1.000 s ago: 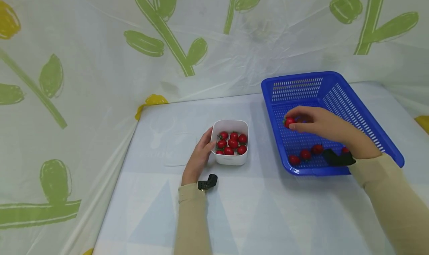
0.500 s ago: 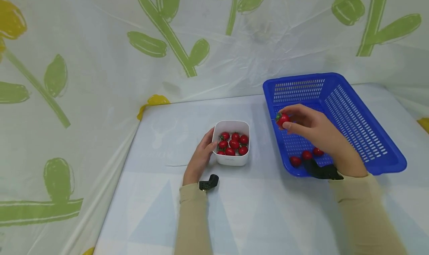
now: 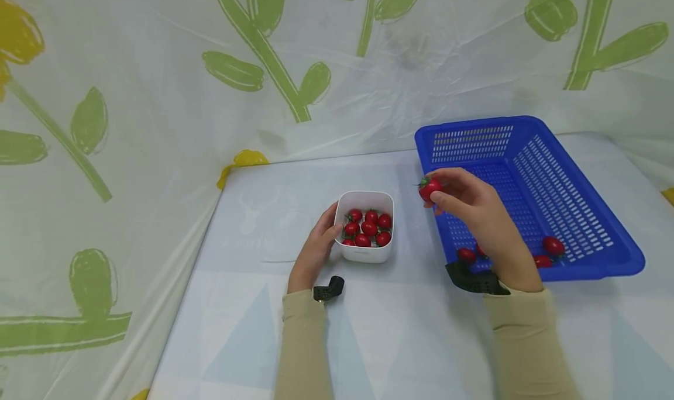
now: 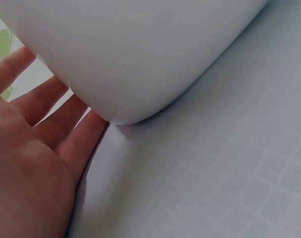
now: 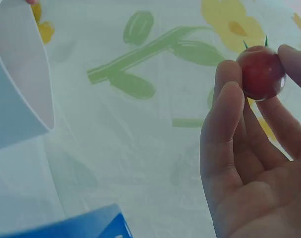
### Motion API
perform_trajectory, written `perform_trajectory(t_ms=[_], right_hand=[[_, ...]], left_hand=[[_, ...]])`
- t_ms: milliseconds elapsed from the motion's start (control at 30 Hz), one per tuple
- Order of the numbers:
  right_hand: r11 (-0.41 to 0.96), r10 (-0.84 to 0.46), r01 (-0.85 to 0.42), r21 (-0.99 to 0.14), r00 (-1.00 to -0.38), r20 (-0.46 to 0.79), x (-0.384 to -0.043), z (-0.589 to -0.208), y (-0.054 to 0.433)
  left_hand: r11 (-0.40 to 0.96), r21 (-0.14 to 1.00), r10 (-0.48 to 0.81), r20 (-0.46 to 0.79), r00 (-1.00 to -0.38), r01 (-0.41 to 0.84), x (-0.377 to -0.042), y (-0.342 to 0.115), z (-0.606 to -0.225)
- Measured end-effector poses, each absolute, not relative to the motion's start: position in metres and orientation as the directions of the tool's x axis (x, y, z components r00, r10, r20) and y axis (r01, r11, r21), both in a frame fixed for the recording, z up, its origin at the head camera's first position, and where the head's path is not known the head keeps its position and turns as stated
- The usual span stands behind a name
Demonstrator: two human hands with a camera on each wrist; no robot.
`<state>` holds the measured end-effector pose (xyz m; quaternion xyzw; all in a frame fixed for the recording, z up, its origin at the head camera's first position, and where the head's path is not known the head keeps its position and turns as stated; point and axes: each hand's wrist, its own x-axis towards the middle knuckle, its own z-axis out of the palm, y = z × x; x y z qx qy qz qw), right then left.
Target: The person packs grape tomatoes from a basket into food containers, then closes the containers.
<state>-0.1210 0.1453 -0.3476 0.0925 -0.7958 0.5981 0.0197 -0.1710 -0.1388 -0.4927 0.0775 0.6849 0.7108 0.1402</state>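
My right hand (image 3: 476,204) pinches a red cherry tomato (image 3: 430,189) with a green stem between thumb and fingertips, over the left rim of the blue basket (image 3: 579,175). In the right wrist view the same tomato (image 5: 261,73) sits at the fingertips, facing the white box (image 5: 21,99). My left hand (image 3: 316,245) rests against the left side of the square white box (image 3: 364,254), which holds several cherry tomatoes (image 3: 370,228). In the left wrist view, its fingers (image 4: 66,119) lie nearly straight along the box wall (image 4: 130,59); the thumb is out of that view.
Several more tomatoes (image 3: 553,246) lie in the front part of the basket, some partly hidden by the right wrist. A patterned sheet (image 3: 158,84) hangs behind the pale table (image 3: 411,330). Each wrist wears a black camera mount (image 3: 329,289).
My right hand has moved left with the tomato, from over the basket's inside to its left rim. The left hand stays at the white box.
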Motion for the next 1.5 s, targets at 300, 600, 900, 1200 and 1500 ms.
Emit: perform_trajectory(t_ms=[300, 600, 900, 1200, 1500], right_hand=[[0.198, -0.076, -0.136, -0.971, -0.989, 0.123, -0.118, -0.353, 0.138], [0.17, -0.129, -0.14, -0.975, -0.984, 0.119, -0.122, -0.363, 0.117], [0.223, -0.168, -0.124, -0.967, -0.982, 0.088, -0.131, -0.38, 0.086], [0.364, -0.178, -0.12, -0.924, -0.982, 0.058, -0.136, -0.397, 0.064], [0.528, -0.186, -0.223, -0.819, -0.972, 0.144, -0.14, -0.415, 0.05]], left_hand=[[-0.009, 0.996, 0.325, -0.081, -0.942, -0.088, -0.167, -0.137, -0.487], [-0.006, 0.996, 0.307, -0.078, -0.949, -0.084, -0.168, -0.14, -0.491], [-0.022, 0.996, 0.335, -0.074, -0.939, -0.087, -0.162, -0.14, -0.476], [0.011, 0.996, 0.339, -0.084, -0.937, -0.085, -0.163, -0.139, -0.474], [-0.006, 0.996, 0.326, -0.079, -0.942, -0.085, -0.17, -0.14, -0.492]])
